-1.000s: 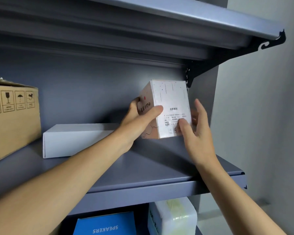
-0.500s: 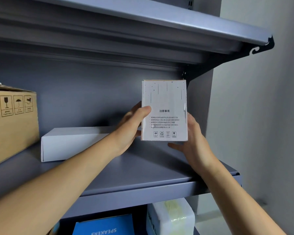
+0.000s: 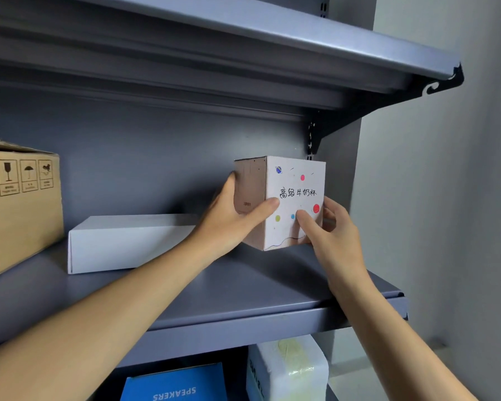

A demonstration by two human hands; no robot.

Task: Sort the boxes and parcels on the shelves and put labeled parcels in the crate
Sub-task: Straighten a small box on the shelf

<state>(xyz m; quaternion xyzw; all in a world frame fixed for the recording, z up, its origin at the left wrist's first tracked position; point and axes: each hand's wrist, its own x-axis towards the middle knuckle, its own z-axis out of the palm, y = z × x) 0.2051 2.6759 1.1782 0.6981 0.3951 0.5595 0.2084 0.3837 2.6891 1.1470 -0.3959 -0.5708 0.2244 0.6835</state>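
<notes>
Small box: I see the dotted white carton [image 3: 294, 198] near the right end of the middle shelf [image 3: 243, 287], one corner turned toward me, lower edge at or just off the shelf, I cannot tell which.
Left hand [image 3: 229, 224]: my grip is clamped on the carton's brown left face, thumb on the white face.
Right hand [image 3: 334, 235]: grip closed on its right side, thumb on the front.
Neighbours: flat white box [image 3: 128, 244] just left; brown carton [image 3: 18, 198] at the shelf's left end.
Below: blue speaker box [image 3: 177, 384], wrapped parcel [image 3: 289, 369].

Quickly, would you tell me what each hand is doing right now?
Left hand: closed on the small printed box.
Right hand: closed on the same box.
</notes>
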